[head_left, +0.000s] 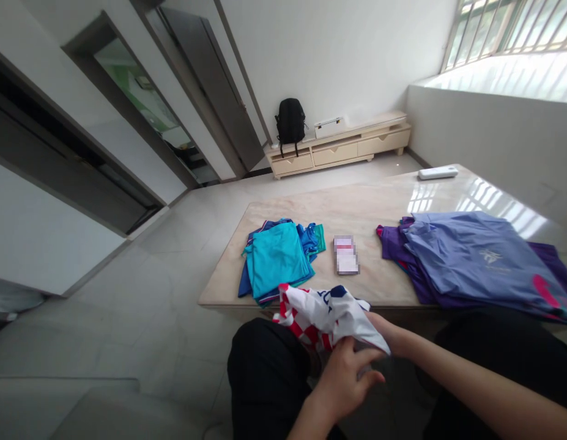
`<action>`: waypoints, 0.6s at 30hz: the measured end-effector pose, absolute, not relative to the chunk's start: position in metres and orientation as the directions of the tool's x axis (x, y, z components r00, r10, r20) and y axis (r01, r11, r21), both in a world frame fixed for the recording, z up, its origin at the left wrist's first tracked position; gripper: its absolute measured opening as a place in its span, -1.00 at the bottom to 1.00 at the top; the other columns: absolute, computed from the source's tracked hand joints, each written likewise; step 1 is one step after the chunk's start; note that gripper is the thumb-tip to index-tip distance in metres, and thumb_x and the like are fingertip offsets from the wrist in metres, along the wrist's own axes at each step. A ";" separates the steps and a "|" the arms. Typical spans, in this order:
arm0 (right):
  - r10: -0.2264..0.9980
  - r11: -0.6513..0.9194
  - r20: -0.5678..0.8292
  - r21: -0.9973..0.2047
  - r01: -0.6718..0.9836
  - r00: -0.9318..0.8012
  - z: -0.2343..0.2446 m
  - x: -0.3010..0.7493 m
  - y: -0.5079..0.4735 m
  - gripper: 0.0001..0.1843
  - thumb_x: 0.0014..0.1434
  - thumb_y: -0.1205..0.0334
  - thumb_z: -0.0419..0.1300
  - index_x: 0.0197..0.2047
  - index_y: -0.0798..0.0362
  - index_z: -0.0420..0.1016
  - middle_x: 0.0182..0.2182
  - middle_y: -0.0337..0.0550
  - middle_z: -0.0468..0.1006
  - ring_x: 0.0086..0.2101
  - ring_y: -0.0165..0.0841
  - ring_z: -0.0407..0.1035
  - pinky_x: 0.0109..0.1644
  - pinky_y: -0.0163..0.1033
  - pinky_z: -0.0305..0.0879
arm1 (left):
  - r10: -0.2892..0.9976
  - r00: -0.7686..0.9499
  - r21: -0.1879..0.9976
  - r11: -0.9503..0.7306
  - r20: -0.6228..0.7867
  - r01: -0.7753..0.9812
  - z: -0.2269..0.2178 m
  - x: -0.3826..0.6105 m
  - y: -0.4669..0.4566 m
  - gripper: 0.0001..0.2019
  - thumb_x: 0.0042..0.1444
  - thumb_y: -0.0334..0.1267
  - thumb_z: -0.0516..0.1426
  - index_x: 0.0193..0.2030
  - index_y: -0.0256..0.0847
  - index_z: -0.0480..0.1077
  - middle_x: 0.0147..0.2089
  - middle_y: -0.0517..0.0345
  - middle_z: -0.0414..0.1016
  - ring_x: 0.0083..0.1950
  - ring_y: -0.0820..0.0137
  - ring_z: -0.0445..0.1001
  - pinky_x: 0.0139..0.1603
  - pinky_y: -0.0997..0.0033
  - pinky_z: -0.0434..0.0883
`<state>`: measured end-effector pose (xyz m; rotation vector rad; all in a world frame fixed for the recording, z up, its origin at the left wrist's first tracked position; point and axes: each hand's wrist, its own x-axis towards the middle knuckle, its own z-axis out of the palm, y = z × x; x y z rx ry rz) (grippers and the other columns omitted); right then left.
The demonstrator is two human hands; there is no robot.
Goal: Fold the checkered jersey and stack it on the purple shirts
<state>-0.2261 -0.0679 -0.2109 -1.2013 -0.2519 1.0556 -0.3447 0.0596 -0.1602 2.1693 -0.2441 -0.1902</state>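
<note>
Head view, bottom centre: a crumpled white garment with red checks (326,315) sits over the lap at the table edge. Left hand (345,373) pinches its hem; right hand (386,330) clutches it underneath. Beyond lie folded turquoise shirts (276,256) and a lilac pile (476,253) on the beige marble table (366,211).

A pile of turquoise and blue clothes (278,260) lies on the left of the bench (366,211). A small blurred card (346,254) sits just right of it. Purple clothes (476,260) are stacked on the right side. A white remote (438,173) rests at the far edge. Beyond, a black backpack (290,125) and a white box (329,127) stand on a low cabinet (342,150).
</note>
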 end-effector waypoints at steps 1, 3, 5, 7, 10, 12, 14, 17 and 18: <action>0.753 -0.026 -0.351 -0.860 -0.509 0.556 -0.215 -0.225 -0.069 -0.40 0.19 -0.29 0.18 -0.09 0.12 0.57 -0.20 0.06 0.66 -0.15 -0.12 0.55 -0.04 -0.06 0.45 | -0.186 0.982 0.860 -0.503 -0.015 -0.083 -0.162 -0.342 0.062 -0.62 0.27 0.07 0.20 0.14 0.03 0.57 0.18 -0.08 0.43 0.23 0.05 0.41 0.29 0.11 0.34; 0.733 -0.022 -0.369 -0.852 -0.523 0.571 -0.223 -0.223 -0.074 -0.45 0.12 -0.21 0.27 -0.09 0.12 0.55 -0.26 0.00 0.64 -0.26 -0.21 0.53 -0.12 -0.13 0.44 | -0.045 0.998 0.943 -0.327 0.051 -0.063 -0.165 -0.333 0.066 -0.60 0.28 0.11 0.17 -0.01 -0.13 0.62 0.05 -0.09 0.47 0.13 0.12 0.45 0.23 0.17 0.38; 0.716 -0.035 -0.374 -0.863 -0.504 0.590 -0.231 -0.220 -0.078 -0.50 0.08 -0.15 0.31 -0.13 0.13 0.54 -0.38 -0.10 0.60 -0.39 -0.31 0.48 -0.24 -0.22 0.38 | 0.118 0.992 0.999 -0.028 0.037 -0.033 -0.170 -0.321 0.065 -0.60 0.24 0.13 0.22 -0.13 -0.20 0.57 -0.13 -0.01 0.50 -0.05 0.22 0.50 0.09 0.25 0.44; 0.708 -0.059 -0.373 -0.877 -0.476 0.600 -0.236 -0.219 -0.080 -0.54 0.07 -0.12 0.31 -0.20 0.14 0.53 -0.46 -0.17 0.55 -0.48 -0.40 0.39 -0.34 -0.29 0.30 | 0.270 0.959 0.929 0.368 -0.083 -0.023 -0.172 -0.308 0.059 -0.61 0.16 0.11 0.30 -0.10 -0.18 0.52 -0.16 0.05 0.54 -0.09 0.28 0.53 0.06 0.29 0.46; 0.706 -0.111 -0.362 -0.905 -0.410 0.608 -0.239 -0.218 -0.084 -0.58 0.06 -0.09 0.32 -0.27 0.15 0.53 -0.50 -0.24 0.52 -0.54 -0.47 0.30 -0.41 -0.34 0.19 | 0.341 0.876 0.648 0.760 -0.341 -0.044 -0.173 -0.293 0.051 -0.57 0.09 0.01 0.38 0.00 -0.17 0.50 0.02 -0.04 0.58 0.10 0.22 0.56 0.18 0.27 0.45; 0.716 -0.172 -0.366 -0.918 -0.358 0.595 -0.236 -0.213 -0.092 -0.61 0.03 -0.06 0.35 -0.32 0.14 0.54 -0.54 -0.26 0.51 -0.56 -0.48 0.28 -0.44 -0.35 0.17 | 0.311 0.829 0.547 0.837 -0.465 -0.007 -0.171 -0.292 0.048 -0.59 0.06 -0.07 0.39 -0.01 -0.19 0.52 0.06 -0.09 0.59 0.13 0.18 0.57 0.17 0.25 0.47; 0.742 -0.249 -0.388 -0.917 -0.312 0.547 -0.229 -0.206 -0.105 -0.63 0.01 -0.04 0.38 -0.41 0.14 0.55 -0.60 -0.25 0.49 -0.59 -0.45 0.27 -0.47 -0.34 0.14 | 0.292 0.804 0.549 0.835 -0.518 0.051 -0.169 -0.301 0.046 -0.55 0.03 -0.15 0.41 0.06 -0.13 0.49 0.07 -0.05 0.60 0.10 0.17 0.60 0.14 0.22 0.50; 0.658 -0.463 -0.376 -0.885 -0.043 0.652 -0.214 -0.192 -0.129 -0.57 0.11 -0.09 0.32 -0.54 0.12 0.52 -0.65 -0.19 0.47 -0.60 -0.42 0.27 -0.47 -0.31 0.09 | 0.334 0.859 0.794 0.595 -0.387 0.126 -0.166 -0.326 0.044 -0.48 0.08 -0.15 0.38 0.18 -0.02 0.42 0.08 0.02 0.60 0.09 0.16 0.61 0.17 0.18 0.49; 0.591 -0.534 -0.321 -0.843 0.061 0.740 -0.209 -0.188 -0.136 -0.54 0.17 -0.12 0.27 -0.54 0.11 0.52 -0.63 -0.17 0.48 -0.57 -0.41 0.28 -0.46 -0.30 0.09 | 0.338 0.899 0.902 0.414 -0.279 0.124 -0.164 -0.336 0.043 -0.54 0.13 -0.13 0.35 0.17 -0.03 0.45 0.08 0.02 0.60 0.11 0.15 0.59 0.21 0.17 0.46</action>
